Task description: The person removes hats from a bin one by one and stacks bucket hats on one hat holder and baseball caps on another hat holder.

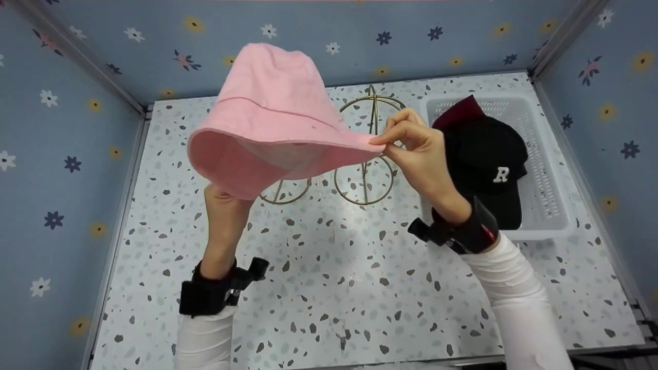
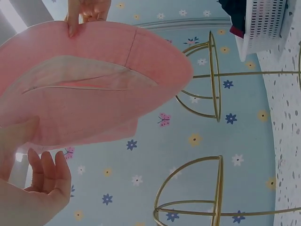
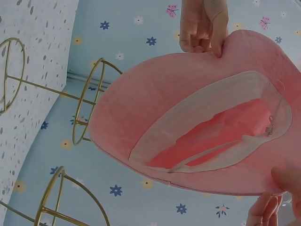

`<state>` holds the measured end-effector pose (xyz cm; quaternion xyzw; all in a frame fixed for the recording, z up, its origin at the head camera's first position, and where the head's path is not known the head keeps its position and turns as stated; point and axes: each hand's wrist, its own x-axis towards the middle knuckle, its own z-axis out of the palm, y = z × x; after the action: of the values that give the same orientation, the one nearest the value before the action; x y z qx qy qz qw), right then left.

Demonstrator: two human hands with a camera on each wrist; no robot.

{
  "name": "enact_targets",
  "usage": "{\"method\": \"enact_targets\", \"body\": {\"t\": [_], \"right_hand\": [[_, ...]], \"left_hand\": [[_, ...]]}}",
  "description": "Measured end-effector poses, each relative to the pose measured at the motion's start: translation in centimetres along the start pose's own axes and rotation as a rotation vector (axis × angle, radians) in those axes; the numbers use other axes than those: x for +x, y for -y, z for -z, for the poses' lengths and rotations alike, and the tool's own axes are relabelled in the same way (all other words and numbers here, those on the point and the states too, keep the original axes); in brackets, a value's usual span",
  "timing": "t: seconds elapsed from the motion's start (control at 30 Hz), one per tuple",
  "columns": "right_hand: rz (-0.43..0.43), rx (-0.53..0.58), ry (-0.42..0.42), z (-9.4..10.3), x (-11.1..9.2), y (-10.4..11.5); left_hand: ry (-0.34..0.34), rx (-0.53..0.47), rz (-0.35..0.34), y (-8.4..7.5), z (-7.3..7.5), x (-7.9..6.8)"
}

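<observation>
pink bucket hat [image 1: 277, 77]: aloft, left of basket [image 1: 547, 180] | left hand [image 1: 227, 209], right hand [image 1: 417, 154]: each pinching the brim [image 1: 241, 118] | risk, I'd say: floppy cloth snags the wire stand [image 1: 364, 182] left of basket if lowered carelessly, or sags should one pinch slip

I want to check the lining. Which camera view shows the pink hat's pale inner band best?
The right wrist view: it looks into the pink hat, so the pale inner band shows most of the way round. The left wrist view shows the band squeezed nearly flat, and the head view only a patch of it.
</observation>
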<state>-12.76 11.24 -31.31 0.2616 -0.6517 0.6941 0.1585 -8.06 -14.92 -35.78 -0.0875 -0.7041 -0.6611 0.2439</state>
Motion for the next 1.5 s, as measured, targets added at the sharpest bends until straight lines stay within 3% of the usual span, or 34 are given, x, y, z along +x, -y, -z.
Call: {"method": "enact_targets", "body": {"t": [0.07, 0.2, 0.43, 0.73, 0.9, 1.13, 1.3, 1.5], "right_hand": [[0.009, -0.003, -0.016, -0.3, 0.5, 0.0], [0.025, 0.004, -0.044, -0.8, 1.6, -0.2], [0.051, 0.031, -0.065, -1.8, 3.4, -1.3], [-0.008, 0.095, -0.191, -3.4, 5.2, -2.8], [-0.179, 0.197, -0.25, -4.7, 5.8, -3.6], [-0.589, 0.606, -0.286, -6.5, 6.8, -4.8], [-0.678, 0.72, -0.298, -7.3, 7.1, -6.1], [-0.708, 0.729, -0.264, -8.6, 6.7, -7.9]], "left_hand": [[0.009, -0.027, -0.029, 0.1, 0.2, 0.6], [0.016, -0.171, -0.002, 0.1, 0.4, 1.8], [-0.033, -0.298, 0.056, 0.6, 0.6, 3.5], [-0.141, -0.5, 0.161, 1.7, 1.0, 5.6], [-0.194, -0.517, 0.29, 2.4, 1.8, 6.5], [-0.235, -0.758, 0.444, 2.4, 2.5, 7.5], [-0.223, -0.908, 0.517, 3.2, 3.4, 8.1], [-0.133, -0.965, 0.505, 5.3, 4.2, 7.9]]}}
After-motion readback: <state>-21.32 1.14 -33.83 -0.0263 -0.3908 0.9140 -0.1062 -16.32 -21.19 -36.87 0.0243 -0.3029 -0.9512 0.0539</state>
